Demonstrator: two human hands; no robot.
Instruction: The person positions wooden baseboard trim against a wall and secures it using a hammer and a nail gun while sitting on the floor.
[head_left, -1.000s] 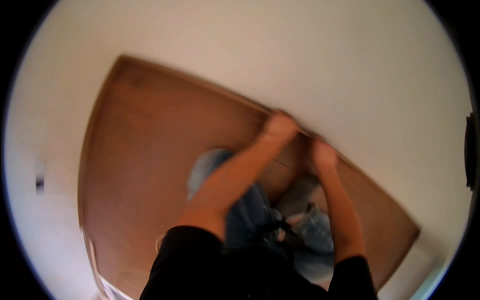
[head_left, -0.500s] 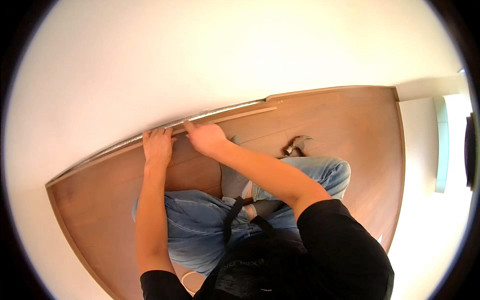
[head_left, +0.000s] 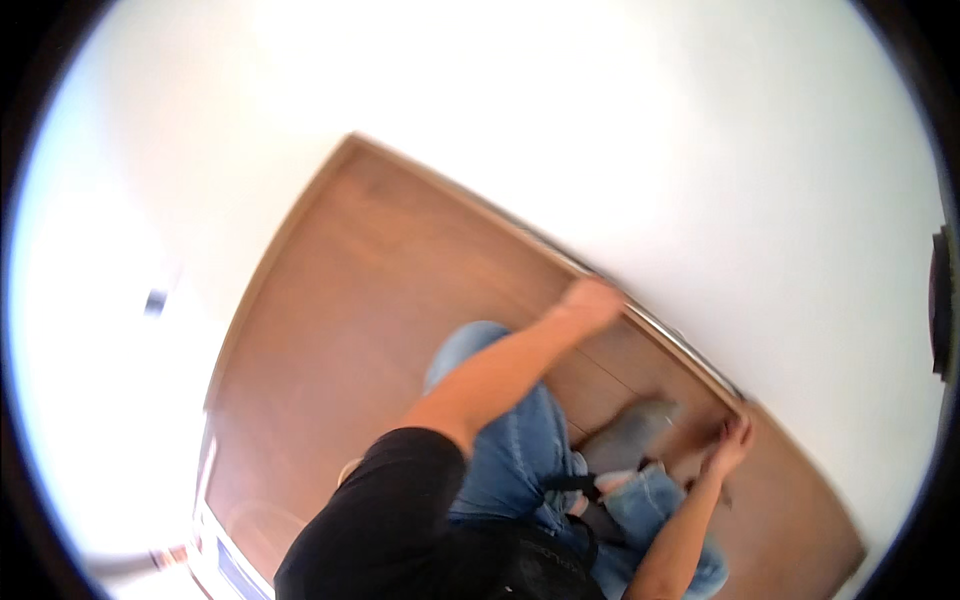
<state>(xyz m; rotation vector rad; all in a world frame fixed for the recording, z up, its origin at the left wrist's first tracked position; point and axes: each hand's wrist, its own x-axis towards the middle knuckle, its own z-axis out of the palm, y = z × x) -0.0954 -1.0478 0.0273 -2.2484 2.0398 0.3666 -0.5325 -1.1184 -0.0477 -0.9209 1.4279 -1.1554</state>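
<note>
A long, thin wooden baseboard strip (head_left: 470,208) runs along the foot of the white wall, slanting down to the right. My left hand (head_left: 592,303) is closed over it partway along, its fingers blurred and partly hidden. Farther right, my right hand (head_left: 735,440) has its fingers bent together at the strip's right end. Between the two hands, a silvery line (head_left: 670,338) shows in the gap between strip and wall. Beside my right wrist, a small dark part of the hammer (head_left: 727,496) is visible; the rest is hidden by my arm.
I sit on a brown wood floor (head_left: 330,330) with my jeans-clad legs (head_left: 515,440) folded and one grey-socked foot (head_left: 630,435) near the strip. Another baseboard (head_left: 270,245) borders the left side, meeting the strip at a corner. The white wall (head_left: 640,150) rises beyond.
My view has swung toward the left. My hands, close together before, are now far apart: the right has moved along the strip to its right end, while the left stays on the strip.
</note>
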